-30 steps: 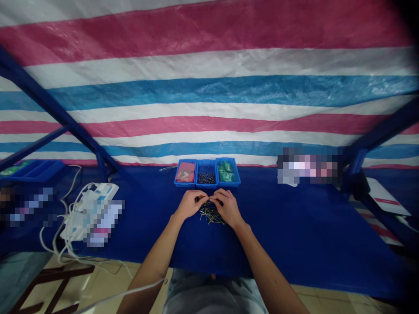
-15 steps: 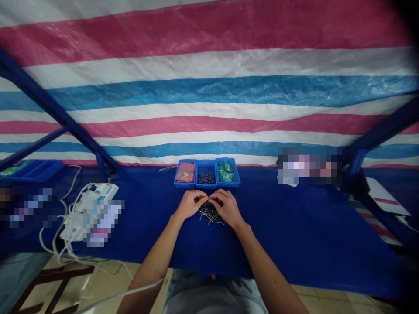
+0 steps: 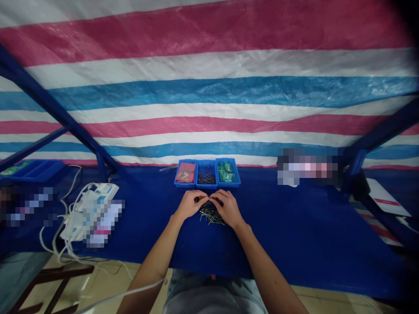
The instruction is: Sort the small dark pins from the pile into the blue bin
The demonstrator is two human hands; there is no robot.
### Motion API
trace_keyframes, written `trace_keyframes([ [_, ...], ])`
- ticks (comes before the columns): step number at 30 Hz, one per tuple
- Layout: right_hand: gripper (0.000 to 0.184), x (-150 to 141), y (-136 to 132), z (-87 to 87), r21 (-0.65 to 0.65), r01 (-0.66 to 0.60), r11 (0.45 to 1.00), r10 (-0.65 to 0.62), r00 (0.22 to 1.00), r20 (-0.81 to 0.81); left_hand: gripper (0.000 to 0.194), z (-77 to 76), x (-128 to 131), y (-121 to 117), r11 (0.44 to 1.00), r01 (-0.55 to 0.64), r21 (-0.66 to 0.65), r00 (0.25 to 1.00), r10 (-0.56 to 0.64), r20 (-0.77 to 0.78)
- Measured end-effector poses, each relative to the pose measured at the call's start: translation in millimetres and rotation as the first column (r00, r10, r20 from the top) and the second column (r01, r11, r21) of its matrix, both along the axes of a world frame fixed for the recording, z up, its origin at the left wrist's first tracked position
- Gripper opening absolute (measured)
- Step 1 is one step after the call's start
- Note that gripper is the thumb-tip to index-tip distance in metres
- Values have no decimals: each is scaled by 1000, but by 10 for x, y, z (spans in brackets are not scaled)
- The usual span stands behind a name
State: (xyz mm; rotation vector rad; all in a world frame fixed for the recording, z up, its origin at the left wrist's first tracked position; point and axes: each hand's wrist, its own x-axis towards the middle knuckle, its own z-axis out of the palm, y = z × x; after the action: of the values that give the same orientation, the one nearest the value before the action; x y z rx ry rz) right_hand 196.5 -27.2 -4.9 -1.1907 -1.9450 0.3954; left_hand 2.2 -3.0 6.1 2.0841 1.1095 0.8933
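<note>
The person's left hand (image 3: pixel 189 205) and right hand (image 3: pixel 227 208) reach in over a loose heap of thin metal pins (image 3: pixel 211 214), which lies on the blue-covered bench (image 3: pixel 294 226) at 12 o'clock from the person's body. The left hand sits at 10 o'clock from the heap and the right at 2 o'clock. The fingers (image 3: pixel 202 199) of both hands curl inward, their tips pressed close together just above the heap's far end. They look pinched on something tiny, but the hands hide it and I cannot tell whether a pin is held.

At 12 o'clock from the heap, just beyond the hands, three blue plastic trays stand side by side. The left tray (image 3: pixel 185 173) holds a red packet (image 3: pixel 185 172), the middle tray (image 3: pixel 206 174) a small bundle of dark pins (image 3: pixel 206 178), and the right tray (image 3: pixel 228 172) green pieces (image 3: pixel 225 172), too small to name.

Well off at 9 o'clock, a white cable (image 3: pixel 68 213) loops beside blurred white papers (image 3: pixel 93 213). A divided blue tray (image 3: pixel 36 171) sits farther out at 10 o'clock, and a striped tarpaulin (image 3: pixel 209 93) hangs behind the bench
</note>
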Motion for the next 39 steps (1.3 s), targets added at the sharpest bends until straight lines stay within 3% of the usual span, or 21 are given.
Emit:
trace_keyframes([
  [39,20,15,-6,12,-7,-10,1000,10,1000,29,27,-8,4,-10,1000,-16,-23,1000,16,9],
])
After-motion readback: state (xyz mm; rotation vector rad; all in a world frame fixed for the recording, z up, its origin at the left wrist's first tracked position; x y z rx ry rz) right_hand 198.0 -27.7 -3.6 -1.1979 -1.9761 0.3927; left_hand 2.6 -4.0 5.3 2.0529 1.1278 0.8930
